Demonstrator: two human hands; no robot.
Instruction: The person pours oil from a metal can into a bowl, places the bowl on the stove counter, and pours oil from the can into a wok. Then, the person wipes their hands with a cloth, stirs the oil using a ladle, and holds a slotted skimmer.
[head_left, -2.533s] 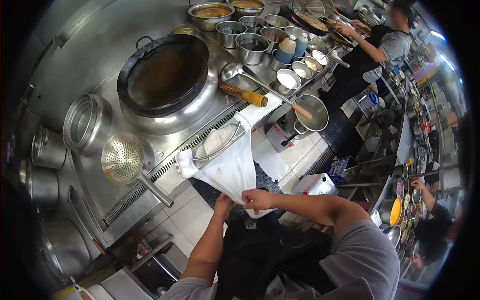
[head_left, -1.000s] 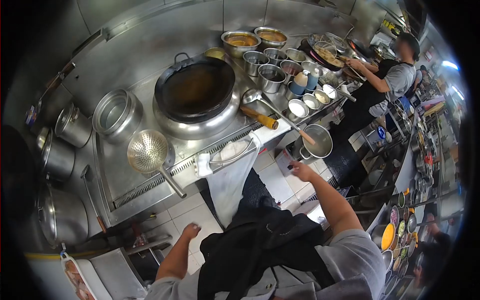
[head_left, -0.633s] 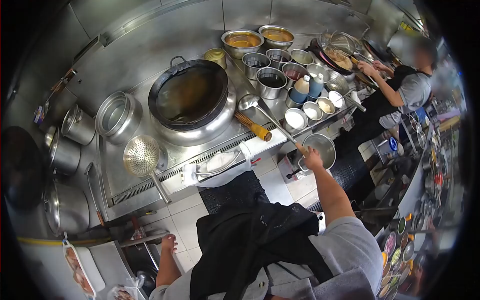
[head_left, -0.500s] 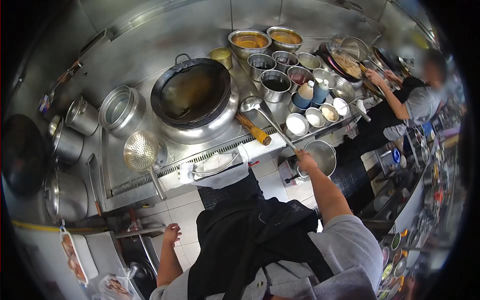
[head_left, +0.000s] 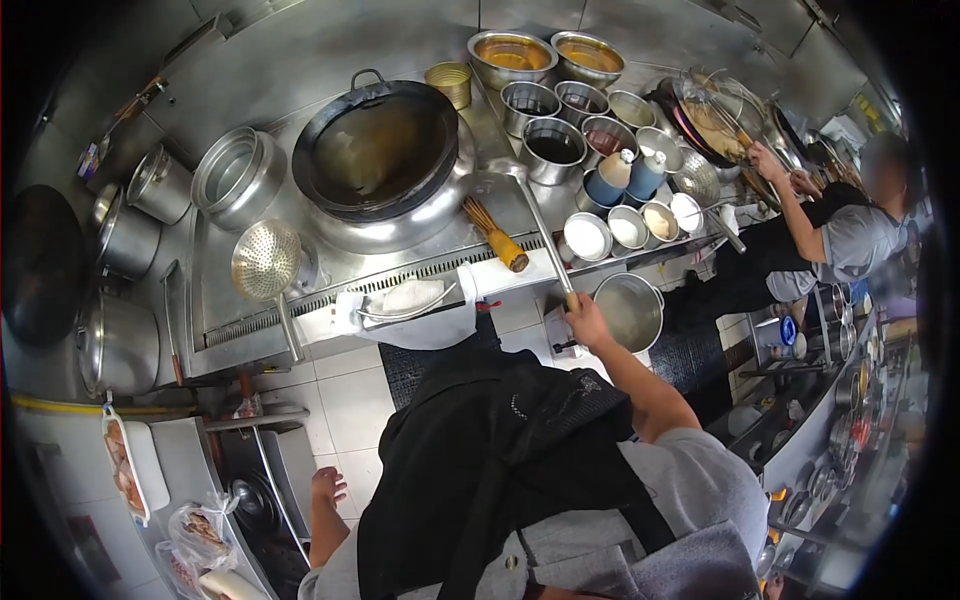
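Note:
A ladle [head_left: 545, 235] is in my right hand [head_left: 587, 323], the fingers wrapped round the end of its wooden handle. Its metal bowl, somewhat blurred, is over the steel stove top, between the wok and the sauce pots. Just left of the handle lies a bamboo brush [head_left: 495, 235]. The large dark wok [head_left: 375, 150] sits on the burner ring with brownish liquid inside. Low on my left, my left hand [head_left: 327, 486] hangs beside the apron, holding nothing, its fingers loosely bent and apart.
Several sauce pots [head_left: 553, 146] and seasoning bowls [head_left: 587, 237] stand right of the wok. A steel pot [head_left: 629, 313] is below the counter edge. A perforated strainer [head_left: 268, 260] and a folded cloth [head_left: 408, 298] lie along the front. A co-worker [head_left: 840, 225] stands at the right.
The whole view has shifted, with the stove higher in the picture. My right hand has drawn the ladle's handle slightly left. My left hand appears lower. The co-worker's hands have moved.

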